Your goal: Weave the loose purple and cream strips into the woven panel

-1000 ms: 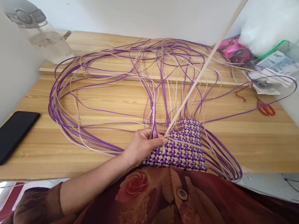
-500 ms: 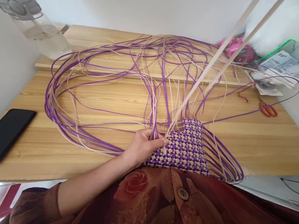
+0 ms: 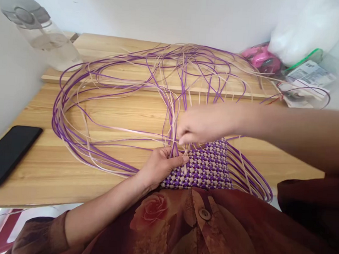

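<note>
- left hand (image 3: 157,168) lies flat-ish on the near-left corner of the woven panel (image 3: 205,168), fingers curled around a few upright strips, thumb pressed across the panel's top-left edge; so it's clenched on strips and pinning the weave
- right hand (image 3: 203,125) comes in from the right, blurred; its fingertips (image 3: 183,140) sit just beyond the left thumb, at the far-left edge of the panel, pinched together on what looks like a cream strip; the blur hides the exact grip, so cannot tell for sure what's held
- woven panel is a purple-and-cream checker weave, directly under and to the right of both sets of fingers, its near edge against the person's patterned red garment (image 3: 197,229)
- loose strips (image 3: 80,109), purple and cream, fan out from the panel's far edge past the fingers, loop wide to the left of the left hand and far across the wooden table (image 3: 286,150)
- another bundle of strips curves round the right side of the panel, under the right forearm
- black phone (image 3: 6,156) well to the left of the left hand, at the table edge
- clear water bottle (image 3: 39,32) far-left, lying tilted, well apart from both hands
- pink item (image 3: 260,58) and a bag with papers (image 3: 309,75) far-right, beyond the right forearm
</note>
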Action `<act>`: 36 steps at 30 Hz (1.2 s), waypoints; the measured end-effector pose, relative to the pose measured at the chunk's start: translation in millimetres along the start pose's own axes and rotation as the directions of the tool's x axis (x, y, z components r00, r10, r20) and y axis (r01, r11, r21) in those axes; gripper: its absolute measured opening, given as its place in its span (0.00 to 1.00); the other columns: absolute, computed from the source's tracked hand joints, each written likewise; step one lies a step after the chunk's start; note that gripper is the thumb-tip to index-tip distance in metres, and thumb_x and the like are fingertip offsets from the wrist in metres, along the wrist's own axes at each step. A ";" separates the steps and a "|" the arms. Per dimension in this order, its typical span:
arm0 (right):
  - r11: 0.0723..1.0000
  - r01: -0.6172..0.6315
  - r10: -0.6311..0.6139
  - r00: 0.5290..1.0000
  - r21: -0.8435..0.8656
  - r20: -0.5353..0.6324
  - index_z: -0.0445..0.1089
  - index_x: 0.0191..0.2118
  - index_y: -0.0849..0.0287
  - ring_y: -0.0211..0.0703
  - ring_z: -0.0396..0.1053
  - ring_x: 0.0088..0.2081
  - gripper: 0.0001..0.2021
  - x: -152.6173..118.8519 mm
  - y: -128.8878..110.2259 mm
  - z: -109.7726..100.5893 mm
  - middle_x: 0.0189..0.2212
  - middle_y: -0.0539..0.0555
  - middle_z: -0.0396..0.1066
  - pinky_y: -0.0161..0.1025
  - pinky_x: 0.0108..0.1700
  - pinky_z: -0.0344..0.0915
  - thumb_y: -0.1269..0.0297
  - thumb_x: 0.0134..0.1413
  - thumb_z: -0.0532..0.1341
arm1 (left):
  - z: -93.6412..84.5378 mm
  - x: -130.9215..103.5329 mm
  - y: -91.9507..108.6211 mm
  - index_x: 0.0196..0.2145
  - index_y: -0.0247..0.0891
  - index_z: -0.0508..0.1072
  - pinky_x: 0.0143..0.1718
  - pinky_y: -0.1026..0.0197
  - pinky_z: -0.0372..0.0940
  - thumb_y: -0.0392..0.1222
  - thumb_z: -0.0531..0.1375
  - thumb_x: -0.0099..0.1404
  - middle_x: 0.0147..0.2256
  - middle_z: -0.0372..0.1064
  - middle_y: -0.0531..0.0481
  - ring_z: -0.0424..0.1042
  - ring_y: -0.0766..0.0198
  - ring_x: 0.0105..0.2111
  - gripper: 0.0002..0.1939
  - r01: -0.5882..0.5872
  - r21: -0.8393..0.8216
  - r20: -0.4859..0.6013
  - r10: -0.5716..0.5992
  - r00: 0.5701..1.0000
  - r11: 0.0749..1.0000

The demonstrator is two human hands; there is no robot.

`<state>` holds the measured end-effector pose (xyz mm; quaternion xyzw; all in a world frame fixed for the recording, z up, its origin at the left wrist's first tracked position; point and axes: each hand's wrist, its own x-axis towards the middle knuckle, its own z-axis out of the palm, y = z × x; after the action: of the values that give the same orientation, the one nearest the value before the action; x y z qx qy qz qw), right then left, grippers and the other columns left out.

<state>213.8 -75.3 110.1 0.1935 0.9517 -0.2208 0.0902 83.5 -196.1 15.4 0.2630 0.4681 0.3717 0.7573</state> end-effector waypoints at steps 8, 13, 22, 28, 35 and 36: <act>0.964 0.187 -0.180 0.982 0.191 -0.052 0.77 0.30 0.62 0.33 0.67 0.30 0.05 1.6 -8.6 22.6 0.27 0.50 0.72 0.31 0.35 0.59 0.75 0.52 0.63 | -0.1 0.1 -0.7 0.35 0.35 0.79 0.41 0.61 0.64 0.42 0.71 0.50 0.36 0.78 0.47 0.73 0.62 0.35 0.14 -0.108 0.083 -0.019 0.110 0.994 0.991; 0.938 0.275 -0.268 0.961 0.211 -0.064 0.77 0.31 0.62 0.31 0.67 0.29 0.06 16.8 -1.5 34.4 0.27 0.50 0.72 0.30 0.34 0.58 0.74 0.54 0.62 | -0.3 -2.0 1.2 0.39 0.35 0.79 0.51 0.56 0.63 0.41 0.72 0.49 0.40 0.78 0.45 0.73 0.55 0.45 0.19 -0.109 0.029 -0.023 0.110 0.994 0.994; 0.960 0.162 -0.106 0.966 0.230 -0.236 0.73 0.31 0.64 0.31 0.64 0.28 0.10 8.1 -5.2 26.8 0.25 0.49 0.71 0.31 0.32 0.55 0.70 0.62 0.57 | -6.6 0.0 0.1 0.34 0.35 0.79 0.42 0.58 0.66 0.42 0.71 0.51 0.34 0.78 0.46 0.75 0.61 0.33 0.12 -0.018 -0.104 0.001 0.018 1.000 0.994; 0.983 0.037 0.025 0.943 0.180 -0.333 0.75 0.29 0.60 0.34 0.66 0.28 0.13 -60.5 -12.6 59.6 0.24 0.50 0.71 0.33 0.33 0.59 0.59 0.61 0.60 | -11.1 1.3 -0.5 0.31 0.33 0.79 0.36 0.60 0.65 0.43 0.71 0.50 0.30 0.77 0.45 0.73 0.64 0.27 0.12 0.037 -0.092 0.043 -0.034 0.999 0.995; 0.986 0.089 0.024 0.769 0.144 -0.639 0.76 0.41 0.61 0.37 0.70 0.36 0.08 -72.4 -24.6 108.6 0.34 0.54 0.75 0.34 0.41 0.66 0.64 0.59 0.62 | -11.3 -1.0 -1.2 0.33 0.34 0.79 0.38 0.62 0.65 0.42 0.70 0.53 0.32 0.78 0.47 0.73 0.64 0.31 0.11 0.006 -0.046 0.035 -0.005 0.999 0.999; 0.987 0.069 0.043 0.756 0.145 -0.653 0.76 0.38 0.60 0.37 0.70 0.35 0.07 -71.3 -26.0 109.7 0.32 0.53 0.75 0.34 0.40 0.65 0.64 0.58 0.63 | -10.8 -1.7 -1.2 0.33 0.34 0.79 0.38 0.62 0.65 0.42 0.70 0.53 0.32 0.78 0.47 0.73 0.64 0.31 0.11 0.004 -0.037 0.036 -0.002 0.999 0.999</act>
<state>277.4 -170.1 41.3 0.2584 0.9036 -0.2153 -0.2652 73.7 -197.6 10.8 0.2548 0.4480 0.3746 0.7708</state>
